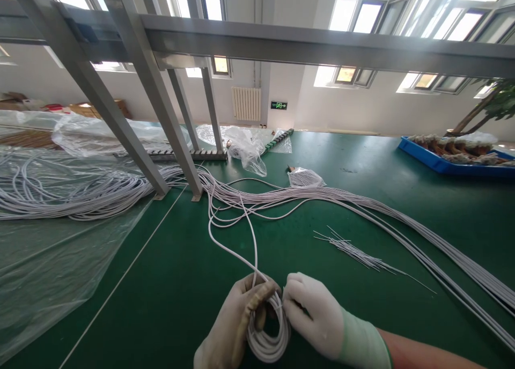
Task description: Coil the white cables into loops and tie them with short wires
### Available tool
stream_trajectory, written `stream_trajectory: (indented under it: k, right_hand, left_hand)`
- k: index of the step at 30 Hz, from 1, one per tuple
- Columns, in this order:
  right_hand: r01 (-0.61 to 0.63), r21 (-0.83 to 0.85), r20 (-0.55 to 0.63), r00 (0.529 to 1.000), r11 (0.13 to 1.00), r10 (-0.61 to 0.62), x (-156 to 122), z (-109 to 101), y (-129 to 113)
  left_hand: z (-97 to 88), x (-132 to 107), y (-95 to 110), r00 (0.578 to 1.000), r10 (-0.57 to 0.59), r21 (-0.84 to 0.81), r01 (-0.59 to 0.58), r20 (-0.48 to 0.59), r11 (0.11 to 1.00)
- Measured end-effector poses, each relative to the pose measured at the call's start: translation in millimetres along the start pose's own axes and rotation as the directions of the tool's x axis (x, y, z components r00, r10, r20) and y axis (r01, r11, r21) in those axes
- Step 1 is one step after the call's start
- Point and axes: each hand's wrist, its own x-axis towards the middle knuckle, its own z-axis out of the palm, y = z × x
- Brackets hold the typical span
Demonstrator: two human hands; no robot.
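My left hand (235,326), in a worn white glove, is wrapped around a small coil of white cable (267,339) near the bottom of the view. Beside it my right hand (314,315), also gloved, pinches the coil's upper right side with closed fingers. A loose strand of the same cable (251,240) runs up from the coil to a long bundle of white cables (362,203) lying across the green table (181,283).
A small pile of thin white ties (354,251) lies right of centre. Clear plastic sheeting (48,262) covers the table's left side. Grey metal frame legs (169,133) stand ahead. A blue tray (442,162) sits far right, with plastic bags (249,149) further back.
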Motion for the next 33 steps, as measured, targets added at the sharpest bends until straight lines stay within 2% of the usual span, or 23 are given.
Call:
stream_trajectory:
  k: [3, 5, 9, 12, 15, 17, 18, 20, 22, 25, 29, 33]
  right_hand:
    - [0.107, -0.070, -0.036, 0.993, 0.992, -0.110, 0.7, -3.4, 0.8]
    - [0.120, -0.071, -0.034, 0.992, 0.990, -0.123, 0.4, -6.3, 0.3]
    - [0.081, 0.001, -0.055, 0.995, 0.997, -0.081, -1.2, -10.5, -0.8]
    - [0.045, 0.099, -0.067, 0.997, 0.994, -0.039, -2.8, -11.6, -0.5]
    - [-0.026, 0.158, -0.050, 0.998, 0.987, 0.034, -6.1, -12.3, -1.0]
    - [-0.053, 0.167, -0.117, 0.990, 0.985, 0.073, -9.5, -13.8, -3.7]
    - [-0.034, 0.145, -0.181, 0.982, 0.989, 0.060, -11.2, -15.1, -6.0]
    - [0.052, -0.003, -0.288, 0.956, 0.999, -0.051, -13.4, -17.9, -12.0]
    - [0.104, -0.243, -0.254, 0.953, 0.964, -0.167, -12.8, -19.6, -18.2]
    - [0.072, -0.448, -0.137, 0.979, 0.891, -0.148, -8.7, -16.9, -22.0]
    - [0.058, -0.443, -0.155, 0.978, 0.895, -0.141, -8.3, -4.7, -14.8]
    - [0.033, -0.366, -0.274, 0.951, 0.930, -0.141, -13.8, 4.9, -8.7]
  left_hand:
    - [-4.0, -0.4, -3.3, 0.995, -0.066, 0.076, 0.061, 0.070, 0.995]
    - [-6.1, -2.9, -2.4, 0.990, -0.090, 0.062, 0.083, 0.109, 0.995]
    - [-8.7, -9.2, 0.5, 0.990, -0.023, -0.064, 0.032, 0.142, 0.997]
    - [-9.4, -10.7, -2.6, 0.991, 0.036, -0.055, -0.029, 0.129, 0.998]
    - [-7.9, -10.9, -5.7, 0.993, 0.033, -0.062, -0.026, 0.115, 0.998]
    - [-6.0, -10.8, -5.3, 0.996, 0.015, -0.071, -0.008, 0.088, 0.997]
    - [-5.0, -10.5, -4.4, 0.998, 0.002, -0.078, 0.003, 0.068, 0.997]
    - [-3.1, -9.3, -2.3, 0.999, -0.023, -0.093, 0.026, 0.038, 0.995]
    - [-2.0, -7.6, -1.4, 0.999, -0.027, -0.099, 0.031, 0.042, 0.995]
    - [-1.9, -6.1, -4.5, 0.999, -0.009, -0.032, 0.011, 0.046, 0.999]
    - [-2.8, -5.8, -11.8, 1.000, 0.002, 0.049, -0.002, 0.006, 0.999]
    - [-3.8, -3.3, -17.3, 0.999, 0.040, 0.036, -0.040, -0.001, 0.999]
